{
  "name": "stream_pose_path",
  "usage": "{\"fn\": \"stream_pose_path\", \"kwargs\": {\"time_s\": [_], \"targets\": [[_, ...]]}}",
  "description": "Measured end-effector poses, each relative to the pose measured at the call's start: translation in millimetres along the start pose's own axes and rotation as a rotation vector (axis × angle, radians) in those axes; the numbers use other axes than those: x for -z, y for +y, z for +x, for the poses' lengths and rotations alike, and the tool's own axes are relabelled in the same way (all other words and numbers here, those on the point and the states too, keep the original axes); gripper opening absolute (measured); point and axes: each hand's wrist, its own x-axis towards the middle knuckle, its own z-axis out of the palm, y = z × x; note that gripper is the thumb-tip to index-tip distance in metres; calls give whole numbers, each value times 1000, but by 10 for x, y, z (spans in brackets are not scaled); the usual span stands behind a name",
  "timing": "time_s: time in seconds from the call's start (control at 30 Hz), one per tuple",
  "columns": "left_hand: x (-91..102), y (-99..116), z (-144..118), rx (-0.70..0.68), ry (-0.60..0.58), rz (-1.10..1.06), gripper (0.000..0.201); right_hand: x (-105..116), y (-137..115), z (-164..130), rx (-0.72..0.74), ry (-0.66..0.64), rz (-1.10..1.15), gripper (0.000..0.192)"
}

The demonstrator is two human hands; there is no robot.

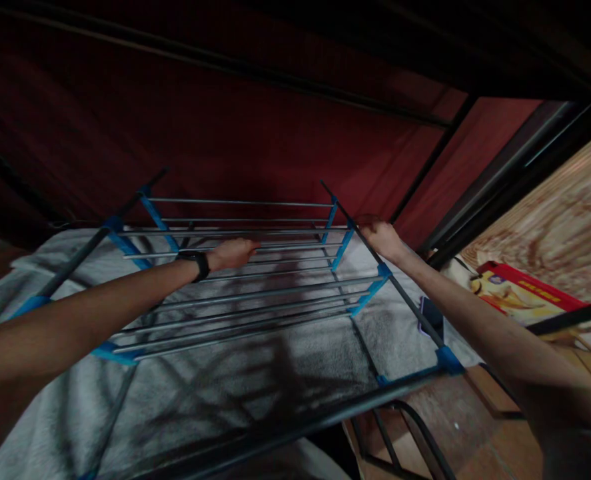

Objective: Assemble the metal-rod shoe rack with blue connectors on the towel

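Observation:
A rack of grey metal tubes and blue plastic joints [370, 293] lies on a bed-like surface covered by a grey blanket [295, 363]. My left hand [235, 253], with a black band [201, 265] on the wrist, reaches in among the tubes. Its fingers are closed around one grey tube [295, 247] in the rack's middle. On the far right side, my right hand [382, 240] is beside the long side pole [365, 243], close to a blue joint. Its fingers are curled but smeared, so whether they grip anything is unclear.
A dark red panel wall [255, 133] with dark frame bars rises behind the rack. Right of the rack lies a phone [431, 317]. A red and yellow box [522, 291] is farther right. Below stands a black metal frame [415, 417] on the tiled floor.

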Motion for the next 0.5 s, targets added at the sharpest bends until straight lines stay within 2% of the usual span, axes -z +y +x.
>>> {"fn": "stream_pose_path", "kwargs": {"time_s": [0.1,0.17,0.2,0.27,0.37,0.5], "targets": [[11,14,27,-11,-15,21,34,-26,-399,-192,417,-82,-116,33],[17,28,39,-1,-25,6,33,-162,-636,-264,596,-222,-129,34],[18,39,40,6,-29,-4,33,-262,-727,-270,637,-282,-133,35],[20,67,32,17,-32,-22,32,-508,-848,-221,635,-375,-146,38],[21,115,7,17,-17,-59,32,-927,-929,-49,547,-490,-210,45],[25,150,-19,35,2,-115,29,-1423,-1035,162,464,-589,-386,53]]}}
